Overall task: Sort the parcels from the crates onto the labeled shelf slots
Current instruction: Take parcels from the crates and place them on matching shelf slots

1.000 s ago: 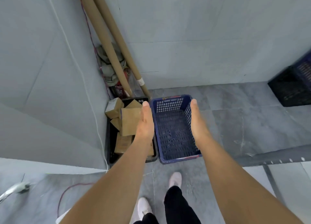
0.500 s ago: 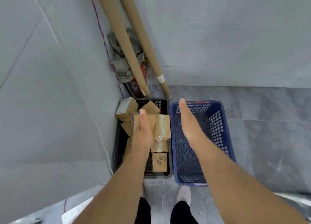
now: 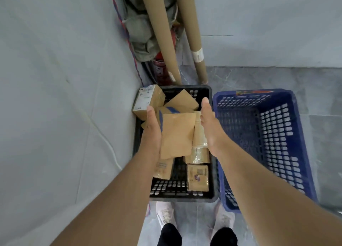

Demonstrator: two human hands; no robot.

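Note:
A black crate (image 3: 211, 195) on the floor holds several brown cardboard parcels. On top of the pile lies a flat brown parcel with blue tape (image 3: 177, 134). My left hand (image 3: 152, 129) is flat, fingers straight, and lies against this parcel's left edge. My right hand (image 3: 209, 123) is flat and open just off its right edge, palm facing the left hand. Other parcels show around it: a labelled box (image 3: 148, 99) at the far left corner, a taped one (image 3: 199, 153) and a small printed one (image 3: 198, 177) near the front. The shelf is not in view.
An empty blue crate (image 3: 296, 134) stands right of the black crate, touching it. Two long cardboard tubes (image 3: 162, 33), a red extinguisher (image 3: 161, 70) and grey cloth fill the corner behind. A grey wall (image 3: 55, 98) runs close on the left. My shoes (image 3: 166, 214) stand at the crates' front.
The view has closed in on the black crate. Both hands have moved left and down, from over the blue crate to either side of the top parcel.

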